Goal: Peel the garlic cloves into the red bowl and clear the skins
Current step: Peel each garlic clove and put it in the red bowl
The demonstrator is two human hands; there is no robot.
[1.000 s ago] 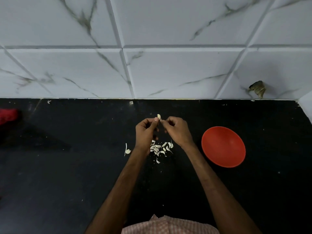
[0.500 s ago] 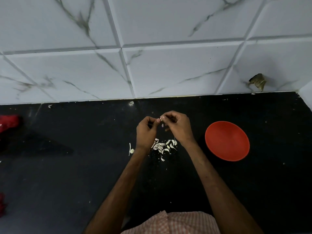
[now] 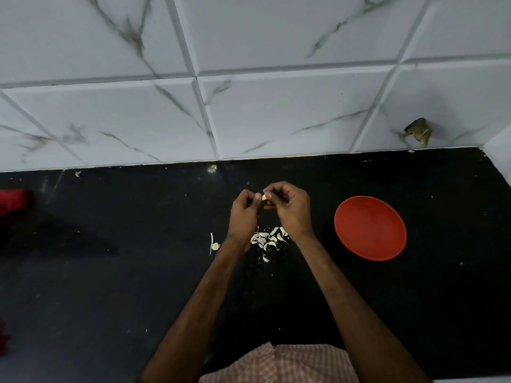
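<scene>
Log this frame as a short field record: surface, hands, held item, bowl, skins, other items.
surface: black counter against a white tiled wall
left hand: pinching the clove
right hand: picking at the clove
held item: one garlic clove, held above the counter between both hands
bowl: red, right of the hands, looks empty
skins: loose pile on the counter below the hands
other items: red object at the left edge

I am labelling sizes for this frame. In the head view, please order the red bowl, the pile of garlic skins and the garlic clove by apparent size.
1. red bowl
2. pile of garlic skins
3. garlic clove, held between both hands and partly hidden
</scene>
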